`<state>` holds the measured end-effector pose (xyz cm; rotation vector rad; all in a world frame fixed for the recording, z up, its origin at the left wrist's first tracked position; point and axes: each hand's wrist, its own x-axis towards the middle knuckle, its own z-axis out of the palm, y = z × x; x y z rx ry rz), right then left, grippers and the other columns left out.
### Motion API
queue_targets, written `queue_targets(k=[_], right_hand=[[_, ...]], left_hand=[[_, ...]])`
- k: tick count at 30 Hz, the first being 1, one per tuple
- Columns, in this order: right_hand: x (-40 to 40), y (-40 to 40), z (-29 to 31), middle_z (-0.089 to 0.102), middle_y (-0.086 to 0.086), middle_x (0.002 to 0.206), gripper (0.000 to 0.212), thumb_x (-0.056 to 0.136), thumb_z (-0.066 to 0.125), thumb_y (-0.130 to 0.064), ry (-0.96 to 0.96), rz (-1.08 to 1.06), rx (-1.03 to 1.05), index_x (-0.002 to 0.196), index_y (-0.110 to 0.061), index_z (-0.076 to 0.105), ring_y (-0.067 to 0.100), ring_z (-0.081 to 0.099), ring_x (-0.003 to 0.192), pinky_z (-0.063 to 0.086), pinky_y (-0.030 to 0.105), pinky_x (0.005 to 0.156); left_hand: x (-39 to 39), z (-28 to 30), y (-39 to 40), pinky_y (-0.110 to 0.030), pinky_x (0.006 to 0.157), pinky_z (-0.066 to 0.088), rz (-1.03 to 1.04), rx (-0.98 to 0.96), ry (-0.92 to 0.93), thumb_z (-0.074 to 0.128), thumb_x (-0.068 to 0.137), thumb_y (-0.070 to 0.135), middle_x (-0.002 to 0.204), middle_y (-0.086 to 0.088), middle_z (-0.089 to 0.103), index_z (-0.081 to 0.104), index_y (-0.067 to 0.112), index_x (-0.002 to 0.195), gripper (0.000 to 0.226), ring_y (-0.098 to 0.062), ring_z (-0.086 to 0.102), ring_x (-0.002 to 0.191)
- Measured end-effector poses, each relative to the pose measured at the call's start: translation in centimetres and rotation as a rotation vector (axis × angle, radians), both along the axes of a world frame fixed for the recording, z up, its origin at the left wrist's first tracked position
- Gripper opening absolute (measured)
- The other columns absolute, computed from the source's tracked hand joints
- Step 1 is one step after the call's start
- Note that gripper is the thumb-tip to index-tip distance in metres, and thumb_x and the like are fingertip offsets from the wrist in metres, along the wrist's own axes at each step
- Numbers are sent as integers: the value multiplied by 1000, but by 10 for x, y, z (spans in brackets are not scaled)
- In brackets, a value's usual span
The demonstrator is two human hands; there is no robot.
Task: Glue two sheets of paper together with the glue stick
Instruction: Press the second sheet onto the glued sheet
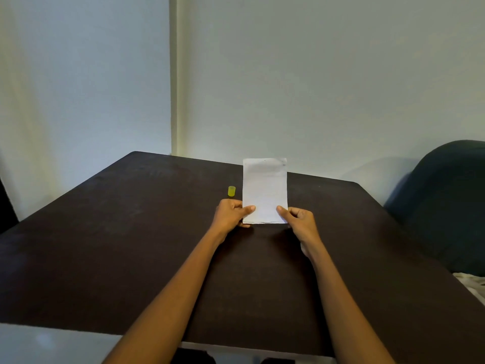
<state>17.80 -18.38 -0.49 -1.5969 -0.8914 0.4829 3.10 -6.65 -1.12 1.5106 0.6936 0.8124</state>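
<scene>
Two sheets are what the task calls for, but you show only one white rectangle of paper (264, 190), held up near the centre of the frame, just right of middle; whether it is a single sheet or two laid face to face cannot be told, though the ragged lower edge hints at more than one layer. It stands tilted up off the dark table (131, 245), its top edge reaching past the table's far rim against the wall. Your left hand (231, 215) pinches the lower left corner, thumb pressed flat on the front face, the other fingers curled behind and out of sight. Your right hand (299, 219) mirrors it at the lower right corner, thumb tip on the front, remaining fingers folded under; both grips look light, closed on the paper rather than spread. Just left of the paper, near your left hand and apart from it, a small yellow-green cylinder (231, 191) stands upright on the table: likely the glue stick's cap or the stick itself, too small to say which. No glue stick body shows elsewhere. Judgement on progress: either the sheets are already joined and you are checking or squaring them, or gluing has not begun; no glue sheen is visible to settle it. If joined, what remains is pressing flat on the table. At the right edge of the frame a dark blue chair back (446, 200) sits beside the table, with pale cloth (472, 285) below it.
</scene>
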Motion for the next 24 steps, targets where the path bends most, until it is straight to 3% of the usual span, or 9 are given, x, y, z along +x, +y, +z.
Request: queue_targets(k=[4, 8, 12, 16, 19, 22, 24], right_hand=[[0, -4, 2, 45, 10, 71, 32, 85, 66, -36, 11, 57, -21, 72, -8, 57, 22, 37, 65, 33, 32, 62], [-1, -4, 3, 43, 11, 65, 36, 84, 66, -36, 10, 26, -24, 62, -14, 51, 17, 38, 60, 33, 28, 57], [1, -4, 3, 47, 10, 68, 31, 82, 69, -35, 8, 21, -12, 66, -11, 57, 18, 40, 63, 35, 28, 59], [1, -3, 1, 52, 12, 71, 39, 81, 70, -36, 21, 16, -19, 73, 2, 62, 21, 43, 67, 37, 32, 62], [1, -2, 2, 51, 6, 62, 34, 81, 70, -36, 21, -31, -24, 62, -10, 60, 15, 43, 61, 38, 28, 60], [2, -1, 1, 47, -2, 54, 35, 80, 70, -38, 35, -78, -12, 55, -19, 54, 10, 42, 56, 38, 26, 57], [2, -1, 1, 48, -3, 53, 34, 79, 71, -38, 46, -96, 0, 56, -19, 56, 9, 43, 56, 38, 25, 57]], left_hand=[[0, -1, 2, -24, 56, 57, -20, -1, 16, 68, 83, 19, 89, -14, 66, 67, -5, 88, 25, -27, 67, 85], [-2, 1, -1, -24, 55, 58, -51, -27, -1, 67, 84, 19, 87, -7, 72, 69, 13, 82, 7, -22, 72, 72], [-3, 4, -3, -23, 53, 57, -70, -46, -17, 66, 85, 18, 85, -4, 72, 68, 13, 86, 6, -23, 72, 67], [-4, 6, -4, -23, 53, 57, -76, -38, -22, 65, 85, 16, 85, -4, 71, 67, 11, 90, 7, -21, 72, 64], [-5, 8, -5, -23, 52, 57, -80, -57, -23, 65, 85, 21, 80, -2, 70, 65, 13, 84, 8, -22, 72, 65], [-7, 11, -5, -20, 48, 55, -104, -61, 34, 61, 86, 37, 54, 0, 64, 55, 13, 66, 32, -21, 72, 61], [-7, 11, -5, -18, 46, 54, -140, -43, 64, 60, 87, 35, 58, -1, 70, 59, 12, 69, 29, -17, 70, 55]])
